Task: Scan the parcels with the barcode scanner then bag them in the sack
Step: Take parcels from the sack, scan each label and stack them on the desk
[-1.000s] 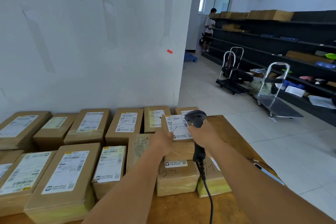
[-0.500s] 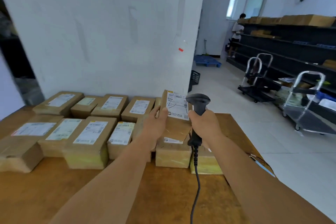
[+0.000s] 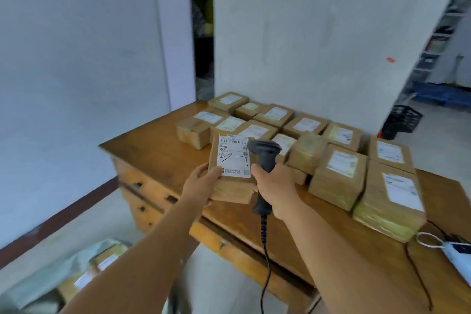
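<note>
The left hand [image 3: 201, 183] has its grip closed on a cardboard parcel [image 3: 230, 173] tilted label-up just off the counter [image 3: 163, 153] edge, so the barcode scanner [image 3: 263, 158], clasped in the right hand [image 3: 276, 190], can read it.

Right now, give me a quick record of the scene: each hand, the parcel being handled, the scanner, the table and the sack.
left hand: grips the held parcel's lower left corner
held parcel: brown box, white label facing the camera, lifted over the table's near edge
right hand: grips the barcode scanner's handle
barcode scanner: black, corded, head beside the label's right edge
table: wooden, with drawers, many labelled parcels on it
sack: low at the left, blurred, a labelled parcel showing inside
</note>
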Demonstrator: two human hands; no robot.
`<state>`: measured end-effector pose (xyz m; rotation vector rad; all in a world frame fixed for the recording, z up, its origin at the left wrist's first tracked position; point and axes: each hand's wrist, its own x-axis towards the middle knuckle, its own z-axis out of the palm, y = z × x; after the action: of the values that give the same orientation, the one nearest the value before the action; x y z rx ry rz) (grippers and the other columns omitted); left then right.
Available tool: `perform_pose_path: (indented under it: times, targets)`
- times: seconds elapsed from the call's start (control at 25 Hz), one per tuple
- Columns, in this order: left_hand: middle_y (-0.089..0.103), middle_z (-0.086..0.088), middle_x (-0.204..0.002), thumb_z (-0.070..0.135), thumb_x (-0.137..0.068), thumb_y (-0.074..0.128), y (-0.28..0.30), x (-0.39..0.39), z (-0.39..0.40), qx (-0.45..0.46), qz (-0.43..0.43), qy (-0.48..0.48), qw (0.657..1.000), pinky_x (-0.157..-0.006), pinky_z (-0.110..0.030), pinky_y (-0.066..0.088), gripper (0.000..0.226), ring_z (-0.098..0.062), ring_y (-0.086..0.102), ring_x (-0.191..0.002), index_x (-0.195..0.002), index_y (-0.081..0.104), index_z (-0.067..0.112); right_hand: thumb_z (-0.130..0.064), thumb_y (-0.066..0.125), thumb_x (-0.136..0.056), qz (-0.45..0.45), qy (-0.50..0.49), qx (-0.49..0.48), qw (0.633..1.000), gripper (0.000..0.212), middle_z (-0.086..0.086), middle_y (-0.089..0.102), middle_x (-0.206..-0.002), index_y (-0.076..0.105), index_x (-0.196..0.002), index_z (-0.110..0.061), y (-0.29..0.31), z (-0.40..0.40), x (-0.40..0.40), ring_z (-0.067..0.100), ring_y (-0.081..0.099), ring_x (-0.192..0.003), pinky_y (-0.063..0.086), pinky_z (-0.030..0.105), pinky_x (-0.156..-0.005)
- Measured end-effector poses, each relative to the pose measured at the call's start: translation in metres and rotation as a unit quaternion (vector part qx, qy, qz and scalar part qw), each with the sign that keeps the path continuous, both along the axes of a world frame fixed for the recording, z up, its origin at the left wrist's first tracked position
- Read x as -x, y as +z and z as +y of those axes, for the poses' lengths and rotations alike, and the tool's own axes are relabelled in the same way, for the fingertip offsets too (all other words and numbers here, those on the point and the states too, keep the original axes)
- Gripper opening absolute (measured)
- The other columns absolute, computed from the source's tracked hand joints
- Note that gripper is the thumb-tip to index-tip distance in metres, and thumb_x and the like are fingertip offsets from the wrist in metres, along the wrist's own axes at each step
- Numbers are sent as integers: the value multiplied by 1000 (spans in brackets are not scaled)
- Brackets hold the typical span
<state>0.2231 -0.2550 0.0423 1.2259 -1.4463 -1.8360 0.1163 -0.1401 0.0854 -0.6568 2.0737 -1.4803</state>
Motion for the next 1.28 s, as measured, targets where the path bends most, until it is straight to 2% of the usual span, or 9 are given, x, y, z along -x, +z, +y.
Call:
perform_pose_path:
  times: [0.16, 0.28, 0.44, 0.6, 0.76, 0.88, 1.0, 1.12, 1.28]
  targets:
    - [69, -6, -108, 51, -54, 71, -30, -93, -25, -26, 3, 77, 997, -80, -42, 54, 76, -26, 64, -89, -126, 55, 32, -19, 56, -89, -19, 91, -23, 995, 28, 5, 39, -61, 37, -69, -12, -33, -47, -70, 24, 46, -64, 32, 30, -58]
    - [66, -8, -110, 46, -65, 72, -62, -159, -44, -56, 2, 135, 989, -71, -34, 49, 65, -24, 62, -84, -125, 55, 28, -17, 56, -88, -14, 147, -48, 988, 34, 2, 33, -54, 33, -63, -11, -61, -85, -126, 22, 37, -52, 28, 28, -54]
    - [64, -12, -111, 52, -57, 71, -117, -238, -73, -108, -25, 196, 974, -68, -37, 51, 70, -27, 61, -83, -121, 56, 27, -24, 55, -88, -11, 211, -103, 972, 30, 7, 40, -59, 39, -66, -10, -105, -131, -200, 23, 40, -57, 29, 29, -55]
    - [62, -12, -112, 39, -83, 68, -179, -298, -97, -163, -61, 239, 955, -63, -32, 48, 49, -24, 60, -82, -125, 51, 20, -25, 54, -86, -18, 256, -162, 953, 34, 1, 34, -54, 33, -62, -14, -159, -171, -255, 22, 35, -52, 30, 32, -56]
    - [55, -9, -112, 34, -89, 64, -262, -332, -124, -174, -174, 249, 937, -59, -28, 41, 55, -18, 54, -77, -135, 41, 16, -22, 55, -87, -27, 252, -205, 945, 39, -6, 29, -41, 29, -58, -17, -231, -205, -286, 18, 30, -42, 28, 29, -52]
    - [53, -10, -120, 39, -85, 66, -328, -345, -146, -121, -312, 192, 923, -60, -30, 49, 65, -22, 57, -85, -140, 35, 20, -21, 55, -90, -23, 240, -228, 943, 31, -7, 37, -45, 36, -65, -19, -292, -224, -292, 9, 36, -38, 28, 20, -42]
    - [41, -10, -135, 45, -81, 66, -395, -345, -170, -16, -442, 68, 894, -95, -37, 44, 69, -30, 48, -115, -139, 33, 27, -21, 55, -90, -19, 227, -247, 942, 35, -6, 34, -47, 34, -62, -19, -349, -240, -291, 10, 34, -39, 26, 20, -42]
    - [25, -8, -147, 40, -81, 67, -461, -336, -194, 89, -480, -34, 872, -106, -40, 33, 71, -32, 29, -129, -140, 31, 29, -24, 54, -92, -12, 218, -269, 938, 35, -3, 37, -50, 35, -63, -19, -405, -252, -290, 13, 38, -45, 30, 23, -47]
    - [23, -8, -145, 41, -80, 69, -539, -322, -216, 195, -519, -138, 821, -112, -43, 29, 74, -33, 23, -133, -141, 31, 26, -28, 55, -91, -21, 208, -285, 935, 23, -3, 47, -61, 43, -73, -21, -468, -261, -288, 14, 46, -55, 37, 28, -55]
